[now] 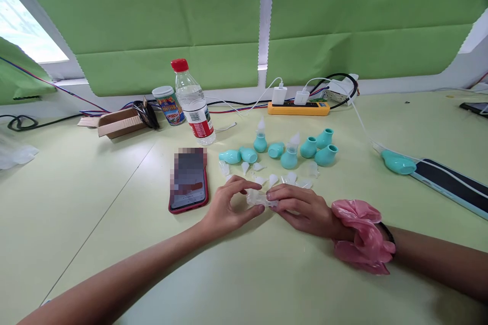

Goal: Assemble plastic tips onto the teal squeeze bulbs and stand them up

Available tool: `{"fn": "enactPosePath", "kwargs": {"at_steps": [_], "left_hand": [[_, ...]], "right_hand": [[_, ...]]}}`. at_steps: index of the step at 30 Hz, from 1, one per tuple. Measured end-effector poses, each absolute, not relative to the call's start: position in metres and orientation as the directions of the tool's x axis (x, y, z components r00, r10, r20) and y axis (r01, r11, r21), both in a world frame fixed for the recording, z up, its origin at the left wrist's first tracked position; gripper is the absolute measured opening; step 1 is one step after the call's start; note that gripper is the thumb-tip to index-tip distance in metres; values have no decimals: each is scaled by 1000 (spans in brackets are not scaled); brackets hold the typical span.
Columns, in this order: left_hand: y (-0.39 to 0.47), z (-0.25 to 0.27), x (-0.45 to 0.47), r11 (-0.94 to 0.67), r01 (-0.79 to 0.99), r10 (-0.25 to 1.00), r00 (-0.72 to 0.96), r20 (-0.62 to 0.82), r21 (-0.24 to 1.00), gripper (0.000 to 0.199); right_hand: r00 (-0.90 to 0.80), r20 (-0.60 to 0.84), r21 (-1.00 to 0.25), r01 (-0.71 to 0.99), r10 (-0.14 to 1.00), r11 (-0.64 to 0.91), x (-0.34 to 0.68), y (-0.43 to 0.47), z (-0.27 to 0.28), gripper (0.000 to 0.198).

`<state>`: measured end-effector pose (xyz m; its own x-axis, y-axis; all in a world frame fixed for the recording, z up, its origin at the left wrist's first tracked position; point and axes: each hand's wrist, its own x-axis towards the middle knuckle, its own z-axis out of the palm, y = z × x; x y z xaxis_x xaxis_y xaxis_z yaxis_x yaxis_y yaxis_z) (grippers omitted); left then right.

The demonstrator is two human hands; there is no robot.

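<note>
Between my hands, just above or on the table, is a small clear plastic piece [256, 197]. The thumb and forefinger of my left hand [230, 204] curl around its left end. My right hand [303, 208] pinches its right end, with fingertips covering part of it. Just beyond lie several small white and clear tips [273, 180]. Behind them are several teal rubber squeeze bulbs [308, 147], some with an open neck showing. Two bulbs stand upright with clear pointed nozzles, one a teal bulb with a nozzle [290, 157], the other farther back.
A phone in a red case [188, 183] lies left of my hands. Behind it stand a water bottle [194, 104] and a printed canister [170, 106], near an open cardboard box [120, 123]. A yellow power strip [298, 108] is at the back. One teal bulb [398, 162] touches a dark flat device [453, 183] at right.
</note>
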<state>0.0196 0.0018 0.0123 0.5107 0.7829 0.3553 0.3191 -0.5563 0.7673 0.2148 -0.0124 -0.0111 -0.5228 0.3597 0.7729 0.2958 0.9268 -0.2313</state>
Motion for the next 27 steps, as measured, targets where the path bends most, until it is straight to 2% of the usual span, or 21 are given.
{"fn": "enactPosePath", "kwargs": {"at_steps": [2, 4, 7, 13, 20, 27], "left_hand": [[1, 15, 20, -574, 340, 758, 565, 326, 745, 31], [1, 16, 20, -594, 340, 726, 616, 305, 729, 26], [1, 15, 21, -607, 314, 711, 624, 323, 730, 20], [-1, 14, 22, -595, 309, 758, 523, 390, 742, 18], [0, 10, 21, -590, 323, 751, 557, 355, 740, 25], [2, 9, 20, -620, 285, 715, 589, 377, 731, 22]], "right_hand": [[-555, 774, -179, 271, 306, 946, 216, -12, -11, 21], [-590, 763, -125, 266, 264, 956, 217, -12, -10, 23], [-610, 747, -92, 297, 263, 951, 217, -13, -10, 22], [-476, 775, -205, 434, 416, 877, 212, -15, -9, 26], [-435, 796, -208, 456, 420, 865, 210, -16, -5, 22], [-467, 785, -204, 425, 407, 882, 212, -15, -6, 19]]}}
